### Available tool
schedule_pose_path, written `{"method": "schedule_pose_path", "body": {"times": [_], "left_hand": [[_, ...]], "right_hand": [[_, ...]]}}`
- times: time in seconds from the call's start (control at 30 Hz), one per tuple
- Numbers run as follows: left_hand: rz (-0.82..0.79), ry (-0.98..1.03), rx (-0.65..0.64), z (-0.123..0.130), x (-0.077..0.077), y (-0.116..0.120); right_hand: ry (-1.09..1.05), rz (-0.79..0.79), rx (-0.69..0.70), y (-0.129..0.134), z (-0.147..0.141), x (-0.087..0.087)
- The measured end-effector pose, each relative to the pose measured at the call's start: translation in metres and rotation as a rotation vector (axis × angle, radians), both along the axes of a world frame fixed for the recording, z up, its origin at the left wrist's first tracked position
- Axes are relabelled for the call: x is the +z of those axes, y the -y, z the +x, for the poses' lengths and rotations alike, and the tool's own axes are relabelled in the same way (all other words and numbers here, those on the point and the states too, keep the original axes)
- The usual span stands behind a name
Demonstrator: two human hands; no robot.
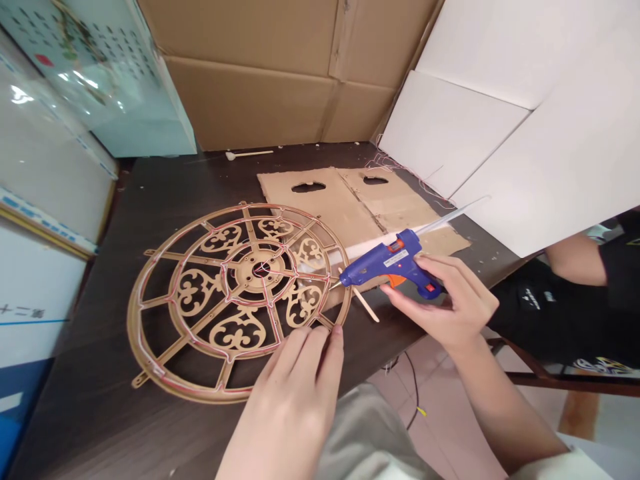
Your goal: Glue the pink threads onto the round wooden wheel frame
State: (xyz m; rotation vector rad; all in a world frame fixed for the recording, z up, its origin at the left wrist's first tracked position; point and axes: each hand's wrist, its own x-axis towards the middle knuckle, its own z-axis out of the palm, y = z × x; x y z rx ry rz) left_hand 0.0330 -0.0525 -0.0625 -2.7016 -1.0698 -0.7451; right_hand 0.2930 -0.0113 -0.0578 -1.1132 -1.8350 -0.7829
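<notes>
A round gold openwork frame point(233, 360) with scroll ornaments lies on the dark table point(165, 177). Thin red and white wires run along its rings and spokes. My left hand point(300, 380) rests on the near right rim, its fingers bent together over the edge; what they grip, if anything, is hidden. In my right hand point(455, 300) is a blue glue gun point(380, 263) with an orange trigger and a clear glue stick out of its back. The gun's metal tip points left, over the frame's right side.
Flat cardboard point(320, 210) with two cut holes lies behind the frame. A wooden stick point(366, 305) is by the gun, another stick point(255, 153) farther back. Loose wires point(425, 181) lie near white boxes point(450, 127). Another person's arm point(575, 261) shows at right.
</notes>
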Motion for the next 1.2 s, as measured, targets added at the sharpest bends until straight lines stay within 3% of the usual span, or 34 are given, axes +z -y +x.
{"method": "schedule_pose_path", "body": {"times": [0.6,0.87,1.07,1.2], "left_hand": [[0.02,-0.007,0.028,-0.001,-0.003,-0.001],[0.096,0.024,0.034,-0.006,-0.017,-0.001],[0.127,0.027,0.035,-0.01,-0.021,0.0],[0.12,0.042,0.04,-0.007,-0.02,0.0]], "right_hand": [[-0.022,-0.054,0.04,0.0,-0.001,0.0],[-0.166,-0.193,0.032,0.0,-0.008,-0.003],[-0.502,-0.403,-0.19,-0.013,0.018,0.0],[-0.508,-0.437,-0.422,-0.037,0.059,0.005]]}}
